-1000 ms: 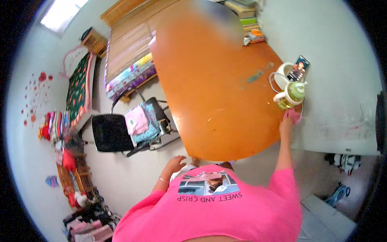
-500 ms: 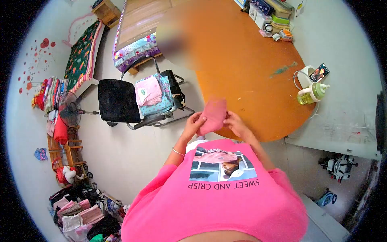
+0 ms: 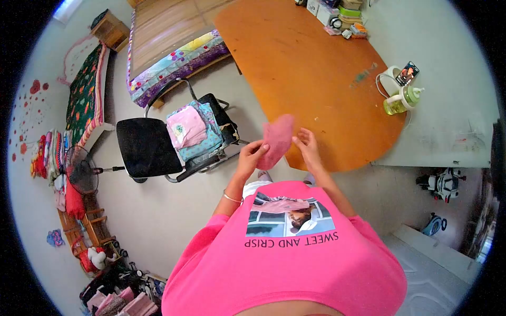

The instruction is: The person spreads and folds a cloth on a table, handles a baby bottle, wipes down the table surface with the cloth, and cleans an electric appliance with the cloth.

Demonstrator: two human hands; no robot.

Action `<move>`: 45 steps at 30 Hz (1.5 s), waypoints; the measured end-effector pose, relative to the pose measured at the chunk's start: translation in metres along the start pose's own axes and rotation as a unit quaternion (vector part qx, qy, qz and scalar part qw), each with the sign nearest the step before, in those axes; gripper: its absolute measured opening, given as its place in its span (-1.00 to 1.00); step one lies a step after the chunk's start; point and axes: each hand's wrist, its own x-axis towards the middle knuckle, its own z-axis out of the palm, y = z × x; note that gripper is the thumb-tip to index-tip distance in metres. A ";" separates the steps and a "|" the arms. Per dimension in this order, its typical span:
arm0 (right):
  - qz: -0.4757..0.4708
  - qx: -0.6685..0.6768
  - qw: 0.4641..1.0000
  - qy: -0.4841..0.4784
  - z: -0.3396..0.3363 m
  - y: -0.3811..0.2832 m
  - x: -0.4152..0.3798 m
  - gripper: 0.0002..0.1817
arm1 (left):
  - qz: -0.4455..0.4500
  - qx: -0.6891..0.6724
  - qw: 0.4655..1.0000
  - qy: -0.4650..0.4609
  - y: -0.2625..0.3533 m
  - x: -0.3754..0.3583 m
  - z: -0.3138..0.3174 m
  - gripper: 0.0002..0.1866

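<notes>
1. While both hands grip it, the pink cloth point(image 3: 276, 138) hangs in the air just off the near edge of the orange desk point(image 3: 311, 79), in front of the person's chest; its upper part is blurred, so how it is folded is hard to tell.
2. Holding the cloth's lower left edge, the left hand point(image 3: 251, 156) has its fingers closed around the fabric.
3. On the side nearer the desk, the right hand point(image 3: 307, 147) pinches the cloth's right edge, fingers narrow on the fabric.
4. As a judgement, the step in hand looks like straightening or folding the cloth between the two hands; a next move would call for keeping both edges taut and level so the fabric does not slip or bunch.
5. Left of the desk stands a black chair point(image 3: 145, 152), and on its seat lies a stack of folded clothes point(image 3: 192, 129), pink on top with blue patterned pieces beneath.
6. At the far right rim of the desk sits a baby bottle point(image 3: 401, 99) with a green top and yellowish liquid inside, beside a white cup-like holder point(image 3: 389, 79) that props up a phone point(image 3: 408, 72).
7. At the far end of the desk are small boxes point(image 3: 337, 13), whose contents cannot be made out.
8. Beyond the desk to the left lies a bed point(image 3: 168, 37) with a patterned quilt.
</notes>
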 end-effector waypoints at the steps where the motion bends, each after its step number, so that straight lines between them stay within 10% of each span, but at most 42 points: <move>1: -0.082 -0.177 0.977 0.081 -0.002 0.008 0.000 -0.64 | 0.036 0.076 0.996 -0.013 -0.005 0.004 0.001 -0.75; 4: 0.060 -0.128 0.983 -0.115 -0.003 -0.010 -0.007 -0.69 | 0.058 0.135 0.988 -0.047 -0.002 0.003 0.020 -0.74; 10: 0.037 -0.067 0.993 -0.091 -0.032 -0.018 -0.001 -0.68 | -0.112 -0.041 0.992 -0.030 -0.005 0.014 0.052 -0.75; 25: 0.005 -0.285 0.933 -0.219 -0.143 -0.042 0.060 -0.84 | -0.062 0.045 0.995 -0.059 -0.069 0.058 0.154 -0.80; 30: 0.097 0.019 0.994 -0.050 -0.190 -0.028 0.091 -0.84 | -0.049 -0.088 0.993 0.057 -0.071 0.062 0.148 -0.89; 35: 0.009 0.050 0.995 -0.083 -0.207 -0.051 0.098 -0.90 | 0.039 -0.082 0.978 0.188 -0.068 0.073 0.142 -0.76; 37: 0.015 -0.018 0.992 -0.121 -0.203 -0.049 0.093 -0.89 | 0.138 0.409 0.816 0.384 -0.075 0.081 0.141 -0.64; 41: -0.010 -0.031 0.961 -0.275 -0.195 -0.029 0.092 -0.91 | -0.004 0.216 0.976 0.041 -0.134 0.115 0.170 -0.51; 45: 0.092 0.054 0.973 -0.203 -0.205 -0.060 0.096 -0.85 | -0.209 -0.055 0.976 -0.041 -0.167 0.120 0.169 -0.67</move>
